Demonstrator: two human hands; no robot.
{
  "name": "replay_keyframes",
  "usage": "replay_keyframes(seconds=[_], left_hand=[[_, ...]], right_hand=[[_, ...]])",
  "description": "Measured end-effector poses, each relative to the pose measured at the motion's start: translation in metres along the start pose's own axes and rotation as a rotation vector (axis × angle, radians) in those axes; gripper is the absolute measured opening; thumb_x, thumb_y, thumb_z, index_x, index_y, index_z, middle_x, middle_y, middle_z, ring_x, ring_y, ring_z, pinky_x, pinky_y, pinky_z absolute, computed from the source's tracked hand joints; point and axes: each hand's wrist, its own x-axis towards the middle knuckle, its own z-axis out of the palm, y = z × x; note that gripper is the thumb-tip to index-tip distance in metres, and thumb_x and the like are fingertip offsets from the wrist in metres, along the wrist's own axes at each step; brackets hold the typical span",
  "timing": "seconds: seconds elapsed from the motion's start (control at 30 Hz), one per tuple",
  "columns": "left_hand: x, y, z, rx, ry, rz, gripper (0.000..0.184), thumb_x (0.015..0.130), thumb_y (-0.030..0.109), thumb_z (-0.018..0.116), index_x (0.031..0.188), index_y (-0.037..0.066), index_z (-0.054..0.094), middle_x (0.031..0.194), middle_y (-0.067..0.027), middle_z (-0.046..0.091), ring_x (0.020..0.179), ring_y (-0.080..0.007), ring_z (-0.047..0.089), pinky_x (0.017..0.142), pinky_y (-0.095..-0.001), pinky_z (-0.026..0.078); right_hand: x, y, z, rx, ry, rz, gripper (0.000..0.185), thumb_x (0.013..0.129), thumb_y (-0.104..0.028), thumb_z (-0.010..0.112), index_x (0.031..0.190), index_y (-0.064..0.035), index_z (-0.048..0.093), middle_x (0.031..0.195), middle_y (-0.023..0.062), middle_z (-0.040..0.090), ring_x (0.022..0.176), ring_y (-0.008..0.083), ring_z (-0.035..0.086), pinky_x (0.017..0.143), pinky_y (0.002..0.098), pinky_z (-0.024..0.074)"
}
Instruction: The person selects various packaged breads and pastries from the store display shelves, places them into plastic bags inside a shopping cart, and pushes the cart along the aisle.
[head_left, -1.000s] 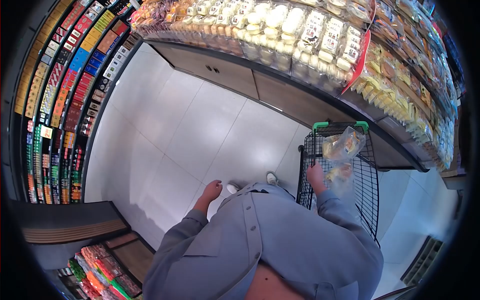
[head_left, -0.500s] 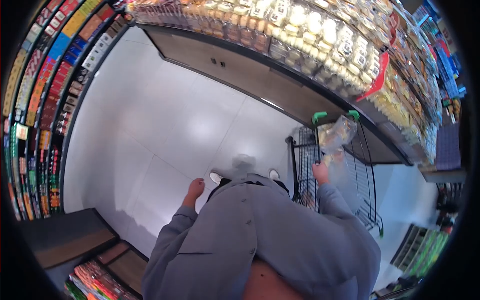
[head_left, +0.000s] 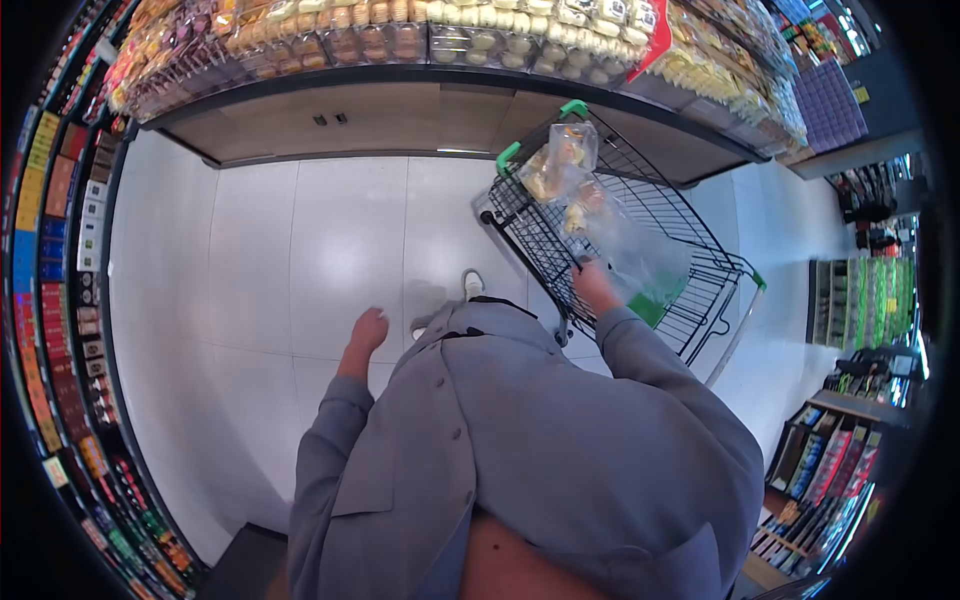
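A black wire shopping cart (head_left: 655,185) with green corner pieces stands to the right of my body, turned at an angle. On its near side rim, my right hand (head_left: 597,286) is closed around the edge. Clear plastic bags (head_left: 574,148) of pale, bread-like food lie in the cart, their contents too blurred to name exactly. A larger clear bag (head_left: 645,255) spreads beside my right hand. My left hand (head_left: 370,328) hangs over the floor at my left side, fingers curled in, with nothing visible in it.
A long display (head_left: 400,45) of packaged baked goods runs across the front, close to the cart. Tall shelves (head_left: 60,250) with colourful boxes line the left. More shelving (head_left: 830,450) and stacked green goods (head_left: 880,300) stand at the right. Pale tiled floor (head_left: 340,220) lies ahead.
The view has turned right, so the display now runs level across the front. The cart has swung to a different angle, my right hand still on its rim. My feet have shifted.
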Motion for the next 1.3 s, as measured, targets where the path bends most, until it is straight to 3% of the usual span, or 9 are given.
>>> replay_keyframes(seconds=[0.17, 0.3, 0.37, 0.5, 0.57, 0.7, 0.83, 1.03, 1.3], left_hand=[[0.060, 0.161, -0.040, 0.012, -0.105, 0.316, 0.039, 0.090, 0.022, 0.057, 0.124, 0.003, 0.059, 0.120, -0.0230, 0.063, 0.110, -0.0360, 0.062, 0.096, -0.0423, 0.049], [0.066, 0.219, -0.043, 0.247, -0.196, 0.515, 0.046, 0.088, 0.020, 0.057, 0.131, 0.004, 0.054, 0.129, -0.0228, 0.058, 0.117, -0.0369, 0.057, 0.099, -0.0420, 0.046], [0.062, 0.227, -0.043, 0.391, -0.100, 0.714, 0.054, 0.087, 0.018, 0.058, 0.139, 0.006, 0.048, 0.144, -0.0223, 0.045, 0.134, -0.0378, 0.042, 0.109, -0.0469, 0.037], [0.054, 0.242, -0.042, 0.551, -0.137, 0.604, 0.061, 0.084, 0.017, 0.059, 0.143, 0.008, 0.044, 0.152, -0.0211, 0.033, 0.145, -0.0374, 0.025, 0.117, -0.0533, 0.022], [0.068, 0.219, -0.033, 0.823, 0.051, 0.772, 0.062, 0.083, 0.019, 0.060, 0.142, 0.010, 0.045, 0.155, -0.0197, 0.028, 0.148, -0.0352, 0.016, 0.119, -0.0563, 0.011], [0.065, 0.227, -0.043, 0.791, -0.124, 0.633, 0.060, 0.081, 0.019, 0.066, 0.138, 0.010, 0.048, 0.156, -0.0202, 0.027, 0.148, -0.0373, 0.019, 0.119, -0.0559, 0.013], [0.083, 0.219, -0.050, 0.826, -0.143, 0.736, 0.045, 0.082, 0.020, 0.065, 0.125, 0.010, 0.055, 0.142, -0.0174, 0.046, 0.143, -0.0369, 0.029, 0.117, -0.0587, 0.016], [0.107, 0.215, -0.080, 0.723, -0.280, 0.815, 0.028, 0.084, 0.019, 0.062, 0.111, 0.012, 0.062, 0.126, -0.0115, 0.055, 0.131, -0.0296, 0.042, 0.115, -0.0609, 0.020], [0.100, 0.190, -0.084, 0.577, -0.039, 1.072, 0.019, 0.086, 0.015, 0.059, 0.104, 0.011, 0.061, 0.120, -0.0102, 0.059, 0.120, -0.0274, 0.051, 0.113, -0.0611, 0.023]], right_hand=[[-0.062, -0.074, -0.025, -0.096, -0.061, -0.013, 0.037, 0.094, -0.041, 0.051, 0.100, -0.0089, 0.069, 0.094, 0.0171, 0.071, 0.089, 0.0366, 0.068, 0.076, 0.0504, 0.0528], [-0.096, -0.117, -0.035, -0.047, -0.100, -0.095, 0.036, 0.092, -0.038, 0.053, 0.101, -0.0088, 0.071, 0.090, 0.0195, 0.072, 0.085, 0.0383, 0.069, 0.083, 0.0526, 0.0517], [-0.103, -0.131, -0.024, 0.010, -0.168, -0.149, 0.040, 0.091, -0.045, 0.055, 0.100, -0.0093, 0.071, 0.091, 0.0195, 0.071, 0.086, 0.0379, 0.069, 0.081, 0.0508, 0.0526], [-0.112, -0.139, -0.024, 0.113, -0.222, -0.155, 0.049, 0.087, -0.054, 0.059, 0.106, -0.0119, 0.073, 0.094, 0.0164, 0.072, 0.089, 0.0347, 0.069, 0.078, 0.0457, 0.0540], [-0.114, -0.130, -0.009, 0.318, -0.165, -0.209, 0.053, 0.086, -0.058, 0.061, 0.110, -0.0116, 0.072, 0.097, 0.0151, 0.073, 0.089, 0.0340, 0.069, 0.079, 0.0451, 0.0541], [-0.127, -0.123, -0.010, 0.364, -0.154, -0.240, 0.053, 0.086, -0.059, 0.061, 0.109, -0.0121, 0.072, 0.096, 0.0131, 0.073, 0.089, 0.0324, 0.070, 0.078, 0.0432, 0.0546], [-0.142, -0.134, -0.016, 0.326, -0.182, -0.133, 0.054, 0.086, -0.061, 0.059, 0.105, -0.0116, 0.073, 0.094, 0.0130, 0.073, 0.088, 0.0327, 0.069, 0.076, 0.0429, 0.0536], [-0.167, -0.154, -0.024, 0.325, -0.125, -0.024, 0.055, 0.088, -0.062, 0.056, 0.101, -0.0119, 0.074, 0.091, 0.0141, 0.072, 0.088, 0.0340, 0.068, 0.076, 0.0450, 0.0527], [-0.201, -0.189, -0.014, 0.297, 0.070, 0.176, 0.050, 0.089, -0.058, 0.057, 0.103, -0.0145, 0.075, 0.090, 0.0137, 0.072, 0.087, 0.0332, 0.068, 0.075, 0.0455, 0.0527]])
